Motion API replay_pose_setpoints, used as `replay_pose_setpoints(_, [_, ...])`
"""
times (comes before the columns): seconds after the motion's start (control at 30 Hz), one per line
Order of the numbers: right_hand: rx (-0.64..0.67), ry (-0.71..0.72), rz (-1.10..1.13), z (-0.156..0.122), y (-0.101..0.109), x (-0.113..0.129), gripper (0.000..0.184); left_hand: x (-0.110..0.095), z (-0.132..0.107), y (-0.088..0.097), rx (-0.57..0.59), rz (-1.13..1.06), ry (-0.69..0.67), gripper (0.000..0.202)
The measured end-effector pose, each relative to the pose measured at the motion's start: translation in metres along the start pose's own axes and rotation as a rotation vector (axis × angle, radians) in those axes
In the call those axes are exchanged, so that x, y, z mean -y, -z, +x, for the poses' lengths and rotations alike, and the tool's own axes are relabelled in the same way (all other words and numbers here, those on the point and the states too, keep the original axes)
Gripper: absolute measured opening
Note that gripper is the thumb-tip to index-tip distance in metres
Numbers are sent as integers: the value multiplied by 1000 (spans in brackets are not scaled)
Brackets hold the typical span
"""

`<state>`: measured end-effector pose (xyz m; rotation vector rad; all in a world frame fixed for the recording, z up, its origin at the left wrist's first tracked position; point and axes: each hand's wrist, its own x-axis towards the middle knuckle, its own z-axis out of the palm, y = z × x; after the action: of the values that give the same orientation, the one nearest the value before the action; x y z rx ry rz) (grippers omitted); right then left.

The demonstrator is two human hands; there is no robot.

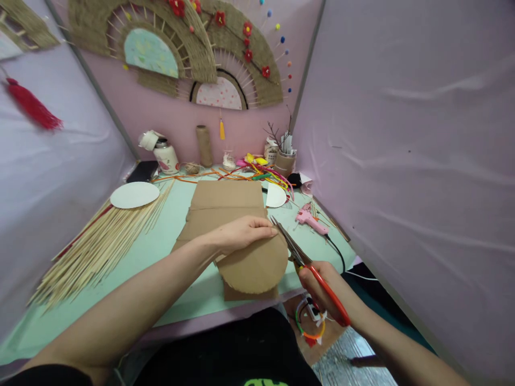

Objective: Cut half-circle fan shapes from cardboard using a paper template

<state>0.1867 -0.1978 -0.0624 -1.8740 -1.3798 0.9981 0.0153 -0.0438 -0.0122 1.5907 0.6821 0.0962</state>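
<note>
My left hand (245,234) lies with its fingers closed over a brown cardboard sheet (225,206), pinching it where a rounded, partly cut disc (255,268) hangs over the front edge of the table. My right hand (322,284) grips red-handled scissors (306,262). Their blades point up and left, and the tips meet the cardboard edge just beside my left fingertips.
A fan of thin bamboo sticks (96,246) covers the left of the mint-green table (169,225). A white paper disc (134,194), a white half disc (276,195), a pink glue gun (309,219), coloured strips (265,170) and cups stand farther back. Woven fans hang on the wall.
</note>
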Motion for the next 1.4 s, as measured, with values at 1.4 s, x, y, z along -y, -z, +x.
replay_pose_setpoints(1.4, [-70,174,730,98,-94,43,43,70,-5,20,-830,-1524,-388,28])
